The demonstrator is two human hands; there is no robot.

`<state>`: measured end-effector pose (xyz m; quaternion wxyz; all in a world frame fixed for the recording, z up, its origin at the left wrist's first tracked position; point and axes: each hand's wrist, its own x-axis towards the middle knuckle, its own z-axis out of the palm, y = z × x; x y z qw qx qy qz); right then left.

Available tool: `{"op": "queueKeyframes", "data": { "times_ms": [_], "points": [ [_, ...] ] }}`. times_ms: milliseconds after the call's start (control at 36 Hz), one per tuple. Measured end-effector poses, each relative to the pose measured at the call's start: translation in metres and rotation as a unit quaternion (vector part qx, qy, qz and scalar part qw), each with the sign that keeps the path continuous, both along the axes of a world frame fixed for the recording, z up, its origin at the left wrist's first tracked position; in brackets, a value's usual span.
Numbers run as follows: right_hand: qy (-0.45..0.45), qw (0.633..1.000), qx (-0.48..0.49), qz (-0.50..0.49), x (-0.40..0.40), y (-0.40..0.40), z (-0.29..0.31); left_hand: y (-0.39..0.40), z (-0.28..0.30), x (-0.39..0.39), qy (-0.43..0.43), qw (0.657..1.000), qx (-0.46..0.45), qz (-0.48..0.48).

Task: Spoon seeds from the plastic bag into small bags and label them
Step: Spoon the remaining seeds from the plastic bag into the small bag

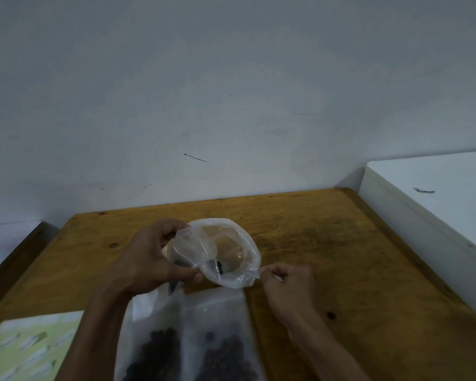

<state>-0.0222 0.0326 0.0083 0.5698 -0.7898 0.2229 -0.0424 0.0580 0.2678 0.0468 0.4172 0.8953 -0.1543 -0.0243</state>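
Note:
A clear plastic bag (226, 251) is held above the wooden table (327, 243), its mouth spread wide toward me. My left hand (151, 259) grips its left rim between thumb and fingers. At the right rim my right hand (289, 284) pinches the bag's edge. A few dark seeds (220, 268) show low inside the bag. Two small clear bags (193, 342) holding dark seeds lie side by side on the table just below my hands. No spoon is clearly visible.
A printed green and white sheet (30, 350) lies at the table's front left. A white cabinet or appliance (434, 204) stands against the table's right edge. A pale wall (231, 105) rises behind the table.

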Motion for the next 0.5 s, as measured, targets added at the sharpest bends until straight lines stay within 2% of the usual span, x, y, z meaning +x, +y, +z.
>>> {"op": "queueKeyframes", "data": {
  "times_ms": [111, 222, 333, 500],
  "points": [
    [0.003, 0.999, 0.039, -0.02, 0.003, 0.003, 0.0, 0.003, -0.002, 0.001, 0.003, 1.0, 0.002, -0.009],
    [0.016, 0.989, 0.14, -0.047, 0.009, 0.005, 0.0, 0.01, -0.004, 0.002, 0.019, 1.0, 0.022, -0.01],
    [-0.009, 0.97, 0.237, -0.061, 0.01, 0.007, 0.005, 0.016, -0.005, 0.0, 0.031, 0.998, 0.056, -0.014],
    [-0.062, 0.966, 0.242, -0.074, 0.012, 0.012, -0.004, 0.021, -0.01, -0.001, 0.063, 0.996, 0.066, -0.02]
  ]
}}
